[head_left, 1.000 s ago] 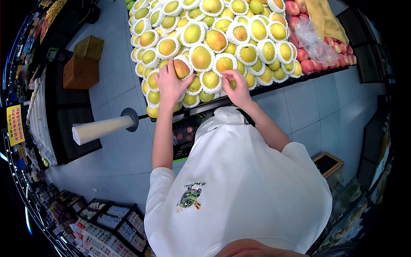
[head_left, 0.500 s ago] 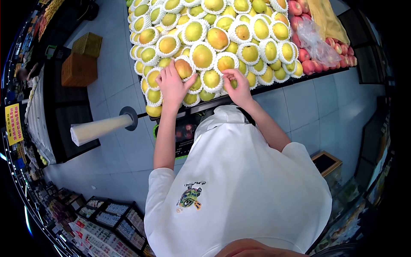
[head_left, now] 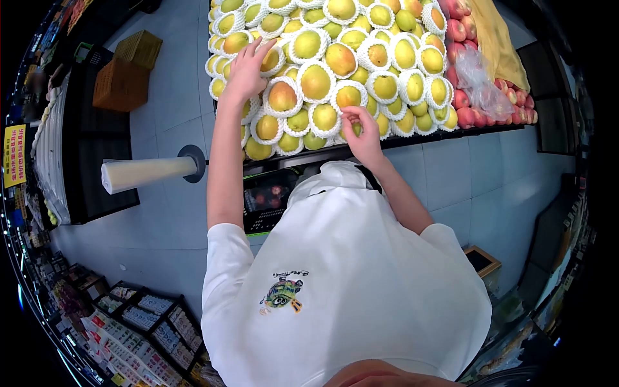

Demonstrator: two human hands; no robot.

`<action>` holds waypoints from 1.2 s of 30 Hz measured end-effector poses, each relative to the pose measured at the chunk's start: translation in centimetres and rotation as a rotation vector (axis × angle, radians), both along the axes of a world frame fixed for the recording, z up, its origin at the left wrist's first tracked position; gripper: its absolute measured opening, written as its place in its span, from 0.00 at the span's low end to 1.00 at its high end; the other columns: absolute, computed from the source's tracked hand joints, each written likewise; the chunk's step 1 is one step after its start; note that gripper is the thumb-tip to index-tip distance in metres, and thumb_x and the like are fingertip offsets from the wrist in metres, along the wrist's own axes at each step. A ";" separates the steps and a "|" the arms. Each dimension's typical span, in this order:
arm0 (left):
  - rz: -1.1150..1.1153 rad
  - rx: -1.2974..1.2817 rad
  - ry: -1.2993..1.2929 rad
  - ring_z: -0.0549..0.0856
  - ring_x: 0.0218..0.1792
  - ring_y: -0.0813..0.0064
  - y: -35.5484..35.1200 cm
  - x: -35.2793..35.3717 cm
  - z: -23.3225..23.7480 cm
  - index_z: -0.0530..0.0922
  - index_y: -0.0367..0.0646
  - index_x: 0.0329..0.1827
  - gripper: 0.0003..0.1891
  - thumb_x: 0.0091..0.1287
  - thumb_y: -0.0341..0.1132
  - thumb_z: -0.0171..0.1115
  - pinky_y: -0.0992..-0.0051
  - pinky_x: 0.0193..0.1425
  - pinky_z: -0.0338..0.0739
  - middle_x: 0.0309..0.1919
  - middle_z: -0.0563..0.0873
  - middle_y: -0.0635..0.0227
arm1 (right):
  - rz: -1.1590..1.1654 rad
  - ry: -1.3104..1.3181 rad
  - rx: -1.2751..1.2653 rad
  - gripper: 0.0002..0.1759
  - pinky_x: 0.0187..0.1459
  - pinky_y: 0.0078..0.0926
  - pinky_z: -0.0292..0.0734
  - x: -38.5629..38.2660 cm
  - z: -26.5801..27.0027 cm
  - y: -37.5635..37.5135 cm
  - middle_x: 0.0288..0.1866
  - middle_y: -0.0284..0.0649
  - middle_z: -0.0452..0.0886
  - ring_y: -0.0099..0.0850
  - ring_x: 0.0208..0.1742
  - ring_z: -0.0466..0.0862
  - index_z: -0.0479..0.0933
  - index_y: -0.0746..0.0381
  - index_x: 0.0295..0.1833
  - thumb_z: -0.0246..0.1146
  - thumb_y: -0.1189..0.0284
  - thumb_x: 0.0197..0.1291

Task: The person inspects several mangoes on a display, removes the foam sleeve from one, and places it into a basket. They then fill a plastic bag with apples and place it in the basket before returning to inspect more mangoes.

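The left hand (head_left: 245, 69) spreads its fingers around a netted fruit (head_left: 269, 60) at the left of the heaped stand (head_left: 477, 133), while the right hand (head_left: 363, 134) curls its fingers just below an orange-tinged fruit (head_left: 349, 97) near the front edge, whether pinching anything I cannot tell, with apples (head_left: 477, 117) off to the right.

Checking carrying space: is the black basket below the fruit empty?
Not empty: red fruit shows inside the black basket. The white shirt hides part, so how full I cannot tell.
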State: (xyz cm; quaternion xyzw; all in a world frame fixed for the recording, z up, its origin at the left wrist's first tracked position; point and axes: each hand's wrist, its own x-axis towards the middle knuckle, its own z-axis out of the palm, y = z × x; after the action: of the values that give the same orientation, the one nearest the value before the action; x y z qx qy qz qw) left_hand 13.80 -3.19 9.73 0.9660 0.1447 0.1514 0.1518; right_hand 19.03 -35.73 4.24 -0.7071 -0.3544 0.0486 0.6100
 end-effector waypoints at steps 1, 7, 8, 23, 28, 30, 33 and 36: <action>-0.047 0.046 0.071 0.73 0.76 0.57 0.4 1.0 0.2 0.75 0.59 0.77 0.43 0.54 0.19 0.68 0.51 0.82 0.64 0.74 0.77 0.62 | -0.005 0.005 -0.006 0.15 0.48 0.25 0.81 -0.1 0.0 0.0 0.44 0.39 0.85 0.27 0.44 0.86 0.82 0.64 0.57 0.64 0.86 0.66; -0.179 -0.286 0.444 0.79 0.68 0.53 2.0 3.7 2.7 0.74 0.56 0.78 0.48 0.47 0.19 0.74 0.62 0.76 0.76 0.70 0.79 0.59 | -0.033 0.057 0.030 0.15 0.49 0.25 0.81 0.3 -0.9 -0.7 0.45 0.39 0.85 0.28 0.45 0.86 0.82 0.64 0.57 0.65 0.85 0.66; -0.182 -0.284 0.447 0.79 0.68 0.53 2.0 3.5 2.3 0.74 0.56 0.78 0.48 0.47 0.19 0.74 0.62 0.76 0.76 0.70 0.79 0.59 | -0.042 0.054 0.023 0.14 0.49 0.25 0.81 0.4 -0.9 -0.8 0.45 0.39 0.85 0.28 0.46 0.86 0.82 0.65 0.57 0.65 0.85 0.67; -0.222 -0.450 0.238 0.79 0.72 0.59 2.4 -0.2 1.2 0.64 0.53 0.84 0.53 0.51 0.18 0.73 0.64 0.77 0.77 0.75 0.76 0.56 | -0.040 0.040 0.009 0.14 0.47 0.25 0.81 0.6 -1.2 -0.9 0.45 0.40 0.85 0.28 0.46 0.86 0.81 0.66 0.56 0.65 0.86 0.66; -0.190 -0.771 0.080 0.77 0.76 0.61 3.5 -1.6 0.0 0.69 0.45 0.81 0.41 0.60 0.20 0.68 0.63 0.81 0.73 0.75 0.78 0.58 | -0.032 0.053 0.003 0.14 0.48 0.25 0.81 0.6 -1.6 -1.1 0.45 0.40 0.85 0.28 0.46 0.86 0.81 0.66 0.56 0.65 0.86 0.67; -0.161 -0.816 0.061 0.78 0.75 0.61 3.8 -1.6 -1.0 0.71 0.43 0.80 0.36 0.65 0.23 0.67 0.63 0.80 0.73 0.75 0.78 0.56 | -0.022 0.061 0.007 0.14 0.48 0.25 0.81 0.5 -1.7 -1.0 0.45 0.40 0.85 0.28 0.46 0.86 0.82 0.66 0.56 0.65 0.86 0.67; -0.117 -0.822 0.021 0.79 0.74 0.61 3.0 -1.8 -1.5 0.72 0.39 0.78 0.29 0.74 0.31 0.65 0.63 0.80 0.74 0.73 0.79 0.54 | -0.020 0.056 -0.005 0.14 0.48 0.25 0.81 0.4 -1.7 -1.0 0.46 0.40 0.85 0.28 0.46 0.86 0.82 0.65 0.56 0.65 0.86 0.67; -0.056 -0.765 -0.049 0.79 0.74 0.58 1.4 -2.2 -1.6 0.73 0.36 0.76 0.27 0.78 0.39 0.63 0.62 0.79 0.74 0.72 0.80 0.51 | -0.017 0.044 -0.021 0.14 0.48 0.25 0.81 0.5 -1.7 -1.0 0.46 0.40 0.85 0.28 0.46 0.86 0.82 0.65 0.56 0.65 0.86 0.67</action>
State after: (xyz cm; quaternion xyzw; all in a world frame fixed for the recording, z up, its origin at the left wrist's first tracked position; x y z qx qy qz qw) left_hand 11.63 -1.83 8.13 0.8393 0.1605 0.1050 0.5087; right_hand 19.57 -36.75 2.53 -0.7151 -0.3344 0.0625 0.6106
